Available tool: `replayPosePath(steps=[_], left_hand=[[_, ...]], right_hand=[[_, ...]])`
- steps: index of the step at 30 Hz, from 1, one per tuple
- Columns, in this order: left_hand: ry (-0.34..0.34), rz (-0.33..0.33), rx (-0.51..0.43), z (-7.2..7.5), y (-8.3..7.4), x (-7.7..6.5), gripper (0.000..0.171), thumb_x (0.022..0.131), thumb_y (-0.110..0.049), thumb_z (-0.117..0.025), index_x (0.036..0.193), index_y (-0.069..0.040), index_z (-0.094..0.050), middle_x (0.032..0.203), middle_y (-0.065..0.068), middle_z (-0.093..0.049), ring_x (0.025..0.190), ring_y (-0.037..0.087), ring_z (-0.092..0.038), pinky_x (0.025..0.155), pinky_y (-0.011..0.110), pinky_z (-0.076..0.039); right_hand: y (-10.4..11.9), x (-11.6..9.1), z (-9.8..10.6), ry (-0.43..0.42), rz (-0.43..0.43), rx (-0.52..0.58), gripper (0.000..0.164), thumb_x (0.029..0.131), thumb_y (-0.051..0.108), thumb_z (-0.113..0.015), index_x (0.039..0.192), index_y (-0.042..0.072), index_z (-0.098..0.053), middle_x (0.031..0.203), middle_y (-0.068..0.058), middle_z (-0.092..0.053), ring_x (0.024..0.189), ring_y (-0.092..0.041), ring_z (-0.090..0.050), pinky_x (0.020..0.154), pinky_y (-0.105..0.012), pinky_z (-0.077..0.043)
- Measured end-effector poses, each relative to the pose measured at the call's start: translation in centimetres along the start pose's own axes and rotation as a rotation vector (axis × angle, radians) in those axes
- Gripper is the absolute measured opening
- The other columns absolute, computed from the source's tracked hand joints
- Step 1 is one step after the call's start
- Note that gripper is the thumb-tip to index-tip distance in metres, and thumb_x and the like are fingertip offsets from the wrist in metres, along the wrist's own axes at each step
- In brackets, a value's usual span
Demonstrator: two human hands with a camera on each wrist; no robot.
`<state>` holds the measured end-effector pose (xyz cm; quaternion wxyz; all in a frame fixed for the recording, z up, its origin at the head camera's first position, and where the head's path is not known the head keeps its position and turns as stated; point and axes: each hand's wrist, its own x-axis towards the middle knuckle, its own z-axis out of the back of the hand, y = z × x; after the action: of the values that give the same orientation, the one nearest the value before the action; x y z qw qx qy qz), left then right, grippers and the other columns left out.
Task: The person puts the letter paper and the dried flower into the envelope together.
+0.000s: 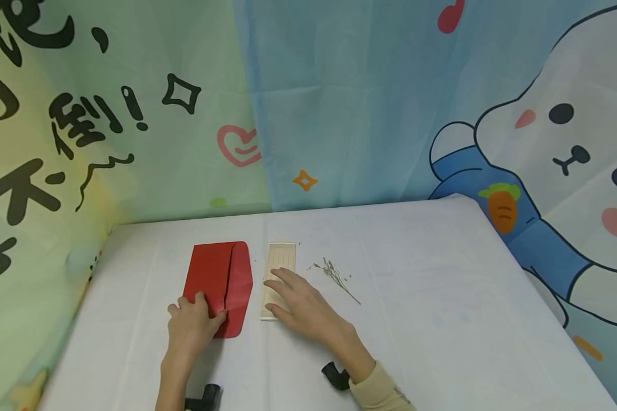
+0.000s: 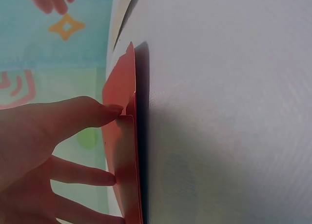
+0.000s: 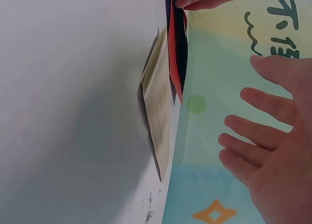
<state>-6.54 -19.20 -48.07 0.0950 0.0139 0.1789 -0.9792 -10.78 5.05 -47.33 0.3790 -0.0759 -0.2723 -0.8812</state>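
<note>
A red paper envelope [image 1: 208, 268] lies on the white tabletop with its flap side toward the right. On its near part my left hand [image 1: 189, 326] rests, fingers spread; in the left wrist view the thumb [image 2: 92, 112] touches the flap's edge. Just right of the envelope lies a folded cream letter sheet [image 1: 281, 257] with ruled lines. My right hand [image 1: 308, 308] hovers above that sheet with its fingers apart; the right wrist view shows a gap between the fingers and the folded sheet [image 3: 158, 112]. Neither hand grips anything.
A small dried sprig [image 1: 335, 275] with loose crumbs lies right of the letter sheet. White cloth [image 1: 442, 319] covers the table. Printed curtains [image 1: 339, 114] stand behind and along the sides. Black wrist mounts [image 1: 335, 377] sit at both wrists.
</note>
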Motion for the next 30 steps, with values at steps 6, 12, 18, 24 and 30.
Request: replayPosePath(steps=[6,12,18,24,30], left_hand=[[0.003,0.006,0.007,0.0,0.0,0.0,0.055,0.085,-0.025,-0.081,0.113,0.014,-0.056,0.098,0.037,-0.054,0.092,0.053,-0.052,0.066,0.054,-0.057],[0.005,0.000,0.009,0.0,0.1,0.0,0.056,0.085,-0.026,-0.081,0.114,0.014,-0.056,0.098,0.037,-0.055,0.092,0.052,-0.053,0.065,0.054,-0.056],[-0.004,-0.011,0.014,0.2,0.0,0.0,0.057,0.084,-0.025,-0.082,0.115,0.015,-0.056,0.098,0.037,-0.055,0.092,0.052,-0.053,0.066,0.054,-0.057],[-0.002,-0.010,0.019,0.2,-0.1,-0.1,0.059,0.084,-0.025,-0.083,0.117,0.015,-0.056,0.100,0.038,-0.055,0.093,0.053,-0.054,0.067,0.054,-0.059],[0.009,-0.010,0.026,0.2,0.0,-0.1,0.057,0.085,-0.026,-0.082,0.115,0.015,-0.056,0.098,0.037,-0.055,0.092,0.052,-0.053,0.066,0.053,-0.058]], right_hand=[[0.5,0.5,-0.7,0.020,0.031,-0.010,0.036,0.095,0.021,-0.075,0.126,0.005,-0.068,0.139,-0.017,-0.063,0.135,-0.037,-0.056,0.112,-0.045,-0.047],[1.1,1.1,-1.3,0.072,0.028,0.003,0.033,0.097,0.020,-0.073,0.127,0.005,-0.068,0.140,-0.016,-0.063,0.136,-0.036,-0.056,0.111,-0.044,-0.048],[1.7,1.8,-2.3,0.151,0.009,0.021,0.037,0.098,0.020,-0.071,0.131,0.004,-0.067,0.143,-0.016,-0.061,0.138,-0.035,-0.054,0.113,-0.043,-0.046],[2.3,2.6,-3.3,0.221,-0.011,-0.032,0.037,0.100,0.022,-0.069,0.132,0.004,-0.067,0.146,-0.014,-0.060,0.140,-0.028,-0.053,0.114,-0.035,-0.045],[2.7,3.0,-4.2,0.262,-0.020,-0.047,0.036,0.100,0.020,-0.068,0.132,0.005,-0.067,0.146,-0.011,-0.060,0.140,-0.023,-0.053,0.114,-0.031,-0.044]])
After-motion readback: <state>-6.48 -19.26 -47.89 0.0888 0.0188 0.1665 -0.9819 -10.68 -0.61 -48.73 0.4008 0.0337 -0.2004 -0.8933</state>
